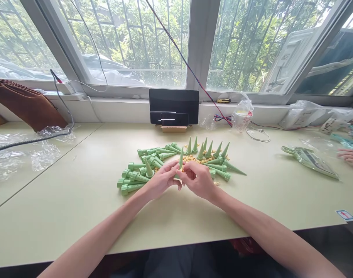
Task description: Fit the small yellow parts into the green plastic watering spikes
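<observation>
My left hand (161,180) and my right hand (198,179) meet over the table, fingers curled together around one green cone spike (181,159) that points upward. A small yellow piece (181,171) shows between the fingertips at its base. Behind and to the left lies a pile of green cone spikes (141,172), some lying flat. Several more cones stand upright in a row (206,148) behind my hands. Small yellow pieces (193,158) are scattered among them.
A dark tablet (174,106) leans on the windowsill behind the pile. Crumpled clear plastic (22,152) and a brown bag (27,104) lie left. A clear bag (242,114), cables and a packaged item (311,160) sit right, near another person's hand (351,156).
</observation>
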`<act>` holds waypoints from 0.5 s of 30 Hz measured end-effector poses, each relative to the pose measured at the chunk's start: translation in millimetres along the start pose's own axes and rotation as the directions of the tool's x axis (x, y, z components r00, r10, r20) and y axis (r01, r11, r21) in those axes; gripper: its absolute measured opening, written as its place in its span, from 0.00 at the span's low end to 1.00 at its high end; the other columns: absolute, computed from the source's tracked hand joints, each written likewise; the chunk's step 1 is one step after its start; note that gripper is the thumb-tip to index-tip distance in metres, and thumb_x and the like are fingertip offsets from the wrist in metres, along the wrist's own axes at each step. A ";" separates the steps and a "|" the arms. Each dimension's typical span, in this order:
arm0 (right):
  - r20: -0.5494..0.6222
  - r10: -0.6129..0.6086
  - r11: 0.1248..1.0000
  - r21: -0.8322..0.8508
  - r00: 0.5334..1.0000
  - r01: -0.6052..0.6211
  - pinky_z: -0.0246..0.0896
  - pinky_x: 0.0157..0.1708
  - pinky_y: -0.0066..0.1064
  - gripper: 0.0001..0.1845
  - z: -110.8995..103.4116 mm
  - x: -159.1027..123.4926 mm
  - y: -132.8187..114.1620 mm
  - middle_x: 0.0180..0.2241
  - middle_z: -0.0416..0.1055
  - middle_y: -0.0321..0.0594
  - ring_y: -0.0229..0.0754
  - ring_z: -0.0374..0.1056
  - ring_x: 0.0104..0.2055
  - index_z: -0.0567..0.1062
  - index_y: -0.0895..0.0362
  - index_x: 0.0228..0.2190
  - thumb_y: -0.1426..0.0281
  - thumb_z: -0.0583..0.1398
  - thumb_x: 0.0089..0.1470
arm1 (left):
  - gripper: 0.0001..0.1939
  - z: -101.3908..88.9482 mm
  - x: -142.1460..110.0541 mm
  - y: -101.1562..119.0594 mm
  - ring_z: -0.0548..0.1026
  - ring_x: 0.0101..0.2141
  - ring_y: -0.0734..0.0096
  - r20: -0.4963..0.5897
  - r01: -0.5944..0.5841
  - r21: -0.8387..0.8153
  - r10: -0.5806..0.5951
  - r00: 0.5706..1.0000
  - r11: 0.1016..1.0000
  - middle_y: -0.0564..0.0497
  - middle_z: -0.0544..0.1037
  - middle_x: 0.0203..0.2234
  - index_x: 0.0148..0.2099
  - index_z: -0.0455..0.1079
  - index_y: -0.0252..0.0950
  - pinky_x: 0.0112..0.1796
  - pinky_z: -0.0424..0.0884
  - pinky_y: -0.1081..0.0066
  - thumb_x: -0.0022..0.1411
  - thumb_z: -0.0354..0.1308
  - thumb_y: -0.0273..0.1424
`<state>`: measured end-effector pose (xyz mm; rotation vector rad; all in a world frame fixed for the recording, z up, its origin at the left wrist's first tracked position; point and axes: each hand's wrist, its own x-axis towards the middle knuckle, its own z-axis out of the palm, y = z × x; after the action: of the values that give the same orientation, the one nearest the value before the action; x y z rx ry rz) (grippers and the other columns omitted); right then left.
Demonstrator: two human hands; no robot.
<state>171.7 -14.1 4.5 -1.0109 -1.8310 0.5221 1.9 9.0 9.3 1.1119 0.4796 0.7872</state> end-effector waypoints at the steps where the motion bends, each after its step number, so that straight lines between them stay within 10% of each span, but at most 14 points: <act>1: -0.002 -0.007 1.000 -0.006 1.000 0.007 0.55 0.25 0.29 0.15 0.4 -0.3 0.0 0.20 0.62 0.33 0.35 0.56 0.22 0.65 0.54 0.25 0.61 0.58 0.59 | 0.08 0.3 -0.2 0.2 0.73 0.27 0.74 -0.002 0.001 0.005 -0.001 1.000 1.000 0.51 0.73 0.30 0.42 0.73 0.36 0.28 0.73 0.72 0.66 0.58 0.35; 15: -0.021 -0.186 0.979 -0.088 0.982 0.184 0.50 0.23 0.25 0.13 1.7 -0.4 -3.0 0.20 0.59 0.31 0.33 0.54 0.22 0.61 0.55 0.24 0.70 0.57 0.58 | 0.11 6.7 -1.6 4.6 0.73 0.28 0.73 0.023 0.029 -0.013 -0.029 0.999 0.999 0.49 0.75 0.29 0.46 0.76 0.35 0.30 0.75 0.71 0.66 0.58 0.35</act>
<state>169.1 -16.0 5.7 -0.8883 -1.9120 0.3165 4.1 4.7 16.1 1.0982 0.4692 0.7508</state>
